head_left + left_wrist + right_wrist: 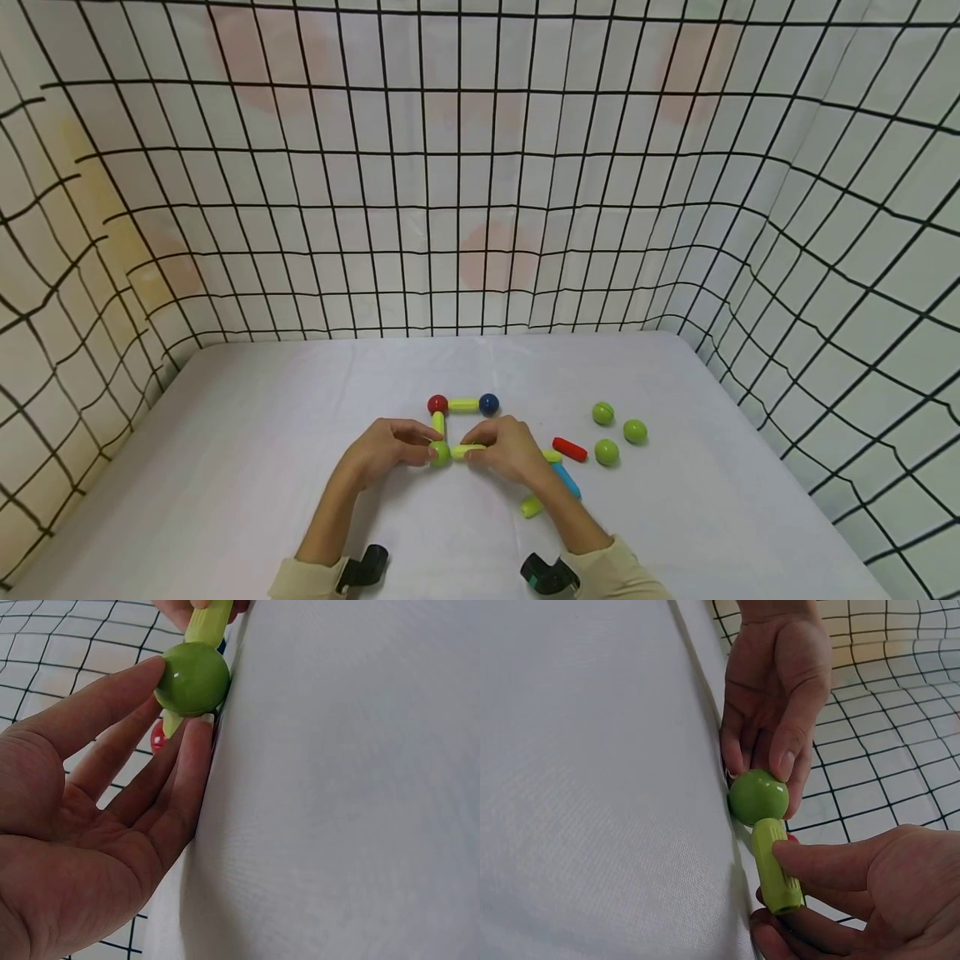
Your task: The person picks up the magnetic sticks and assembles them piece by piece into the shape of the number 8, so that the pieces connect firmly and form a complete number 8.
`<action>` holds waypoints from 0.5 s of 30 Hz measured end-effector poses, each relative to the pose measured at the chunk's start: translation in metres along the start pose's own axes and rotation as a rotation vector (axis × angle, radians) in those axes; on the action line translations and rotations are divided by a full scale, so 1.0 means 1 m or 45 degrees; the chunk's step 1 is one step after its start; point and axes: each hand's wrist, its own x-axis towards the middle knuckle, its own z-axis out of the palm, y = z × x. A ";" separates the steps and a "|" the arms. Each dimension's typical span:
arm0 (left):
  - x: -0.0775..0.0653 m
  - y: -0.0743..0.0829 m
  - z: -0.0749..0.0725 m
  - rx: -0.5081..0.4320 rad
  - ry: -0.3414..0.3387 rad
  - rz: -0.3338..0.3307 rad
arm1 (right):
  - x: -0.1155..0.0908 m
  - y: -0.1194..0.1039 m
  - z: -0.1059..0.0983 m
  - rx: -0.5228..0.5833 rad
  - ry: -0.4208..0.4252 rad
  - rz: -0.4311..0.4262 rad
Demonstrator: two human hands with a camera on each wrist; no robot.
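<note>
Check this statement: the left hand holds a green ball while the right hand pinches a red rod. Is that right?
The colour is wrong: in the right wrist view, the right hand pinches a yellow-green rod, while the left hand holds a green ball.

Six balls are in view: four green balls (607, 452), one red ball (438, 405) and one dark blue ball (489, 405). The rods number seven: five yellow-green rods (463, 406), two of these partly hidden by the right forearm (573, 512), plus one red rod (570, 450) and one light blue rod (567, 481). There are two hands, one left hand (381, 450) and one right hand (506, 447), two beige sleeves (303, 581), two black wrist-worn devices (366, 567) and one table (247, 467).
</note>
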 end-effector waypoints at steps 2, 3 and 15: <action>0.000 0.000 0.000 0.005 0.000 0.003 | -0.001 -0.002 0.000 0.001 -0.001 -0.001; 0.000 0.000 0.000 0.005 -0.001 0.005 | -0.001 -0.002 0.000 0.000 -0.001 -0.003; -0.001 -0.001 0.000 0.008 0.002 0.013 | 0.001 0.000 0.000 -0.005 -0.013 -0.026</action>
